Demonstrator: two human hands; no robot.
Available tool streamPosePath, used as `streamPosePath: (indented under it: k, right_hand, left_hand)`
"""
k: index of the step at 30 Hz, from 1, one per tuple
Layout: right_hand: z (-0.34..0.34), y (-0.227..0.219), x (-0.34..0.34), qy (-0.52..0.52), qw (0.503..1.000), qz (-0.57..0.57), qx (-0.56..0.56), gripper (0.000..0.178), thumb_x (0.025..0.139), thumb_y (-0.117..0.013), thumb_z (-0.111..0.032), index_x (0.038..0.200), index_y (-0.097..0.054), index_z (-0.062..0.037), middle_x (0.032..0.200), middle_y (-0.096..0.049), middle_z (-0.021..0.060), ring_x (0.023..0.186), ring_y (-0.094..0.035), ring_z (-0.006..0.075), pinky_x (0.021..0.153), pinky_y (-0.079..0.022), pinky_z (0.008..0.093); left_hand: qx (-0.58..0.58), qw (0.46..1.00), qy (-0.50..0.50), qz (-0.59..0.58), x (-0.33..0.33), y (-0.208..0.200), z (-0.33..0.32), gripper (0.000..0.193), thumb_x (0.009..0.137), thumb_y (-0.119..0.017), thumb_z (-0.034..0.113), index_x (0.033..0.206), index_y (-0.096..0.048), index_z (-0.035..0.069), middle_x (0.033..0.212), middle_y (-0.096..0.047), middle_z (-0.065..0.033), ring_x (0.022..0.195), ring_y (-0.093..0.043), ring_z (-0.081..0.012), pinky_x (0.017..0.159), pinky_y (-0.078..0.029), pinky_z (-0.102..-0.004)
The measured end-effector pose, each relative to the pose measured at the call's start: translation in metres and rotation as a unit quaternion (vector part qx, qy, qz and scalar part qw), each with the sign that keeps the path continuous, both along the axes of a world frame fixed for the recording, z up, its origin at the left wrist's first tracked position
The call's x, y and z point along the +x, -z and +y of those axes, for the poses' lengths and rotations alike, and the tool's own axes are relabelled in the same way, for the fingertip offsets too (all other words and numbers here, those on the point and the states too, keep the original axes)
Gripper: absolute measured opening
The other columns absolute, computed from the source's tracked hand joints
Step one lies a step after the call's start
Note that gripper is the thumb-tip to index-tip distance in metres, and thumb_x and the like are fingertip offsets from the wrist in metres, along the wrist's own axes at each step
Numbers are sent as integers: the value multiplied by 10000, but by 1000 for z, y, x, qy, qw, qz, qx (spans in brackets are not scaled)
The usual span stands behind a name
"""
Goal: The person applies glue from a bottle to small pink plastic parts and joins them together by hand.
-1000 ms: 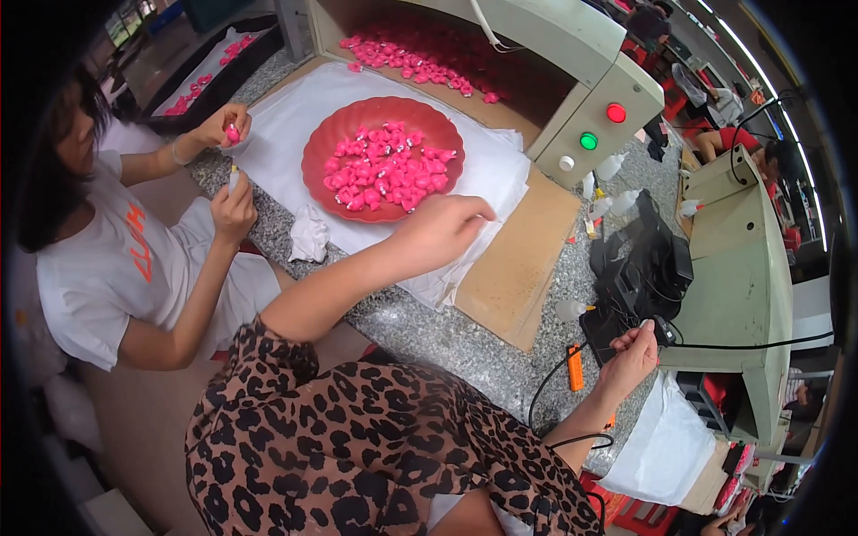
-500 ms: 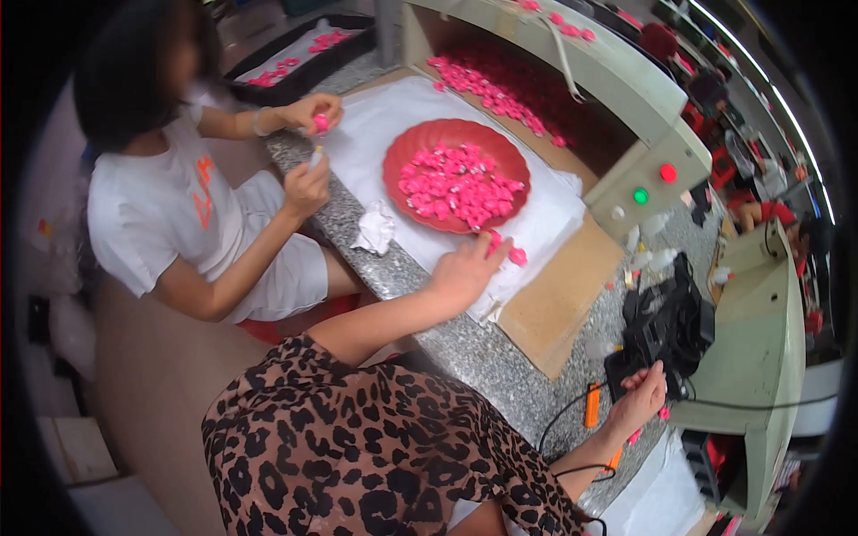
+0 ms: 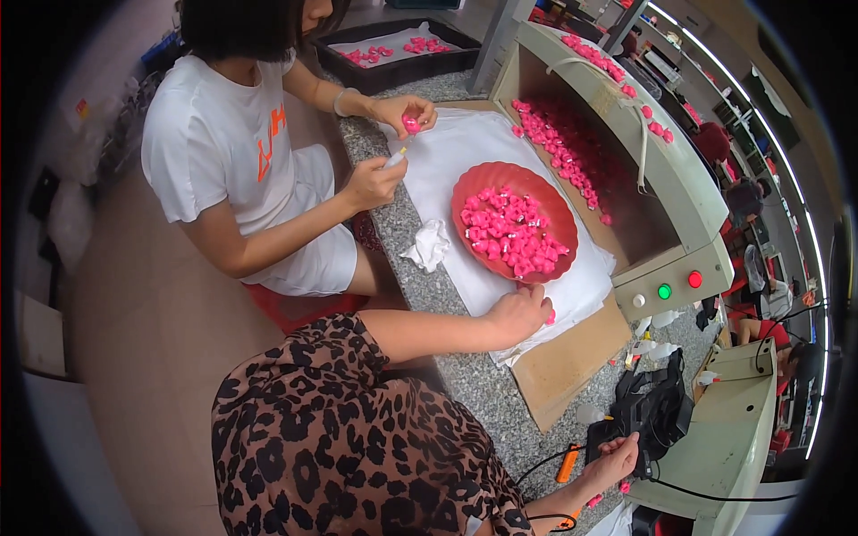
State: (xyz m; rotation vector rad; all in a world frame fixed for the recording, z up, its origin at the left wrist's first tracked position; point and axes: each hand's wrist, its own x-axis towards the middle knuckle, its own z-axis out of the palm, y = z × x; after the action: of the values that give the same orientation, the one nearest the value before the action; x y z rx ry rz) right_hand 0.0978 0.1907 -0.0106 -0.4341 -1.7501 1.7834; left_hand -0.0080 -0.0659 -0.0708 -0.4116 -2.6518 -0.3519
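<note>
My left hand rests on the white cloth at the near edge of a red scalloped plate. Its fingers curl down around a small pink molded piece, partly hidden by them. Many similar pink pieces, some with shiny silvery spots, fill the plate. Over the right side of the bench, my right hand is closed, its fingers curled near a black strapped device. Whatever is in it, if anything, is hidden.
A co-worker at left holds a pink piece and a small white bottle. Pink pieces lie inside a beige machine with coloured buttons. Nearby are crumpled tissue, cardboard, a black tray and an orange-handled tool.
The whole view has shifted, so the bench appears farther right and lower. My left hand's fingers, stretched toward pink pieces before, are now curled in around one. My right hand stays closed near the black device.
</note>
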Motion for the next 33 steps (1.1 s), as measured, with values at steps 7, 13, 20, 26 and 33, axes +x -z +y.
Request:
streamPosePath:
  k: [7, 13, 20, 26, 33]
  right_hand:
    - [3, 5, -4, 9, 1000, -3, 5, 316, 831, -529, -274, 592, -449, -83, 515, -417, -23, 422, -351, 39, 379, -286, 166]
    - [9, 9, -7, 59, 998, 4, -24, 276, 857, -473, -295, 742, -505, -47, 562, -440, -12, 435, -366, 43, 382, -304, 165]
    - [12, 16, -10, 47, 999, -11, 2, 289, 855, -472, -300, 889, -519, -17, 570, -447, -8, 425, -365, 36, 378, -323, 162]
    - [11, 19, -13, 50, 998, -36, 17, 277, 855, -472, -291, 879, -521, -19, 560, -444, -8, 419, -370, 40, 372, -315, 162]
    - [12, 20, -14, 65, 997, -35, 16, 243, 870, -444, -260, 868, -513, -27, 564, -422, -20, 422, -339, 32, 372, -276, 159]
  left_hand:
    - [3, 999, 37, 38, -6, 3, 2, 157, 696, -481, 100, 829, -472, 16, 779, -443, -139, 692, -523, -228, 467, -464, -272]
    - [53, 996, 53, 39, -1, 1, -6, 271, 702, -485, 116, 962, -482, 40, 813, -444, -130, 745, -514, -241, 501, -470, -292]
    - [109, 990, 79, 35, -1, 6, -11, 301, 711, -471, 109, 1000, -483, 27, 875, -456, -141, 785, -518, -258, 556, -475, -327]
    - [153, 984, 91, 23, 0, 5, -13, 298, 701, -468, 100, 984, -496, 12, 852, -466, -145, 789, -520, -264, 578, -478, -338]
    - [169, 980, 80, 65, -1, 9, -9, 223, 681, -494, 90, 899, -521, 51, 853, -464, -85, 761, -526, -228, 534, -470, -323]
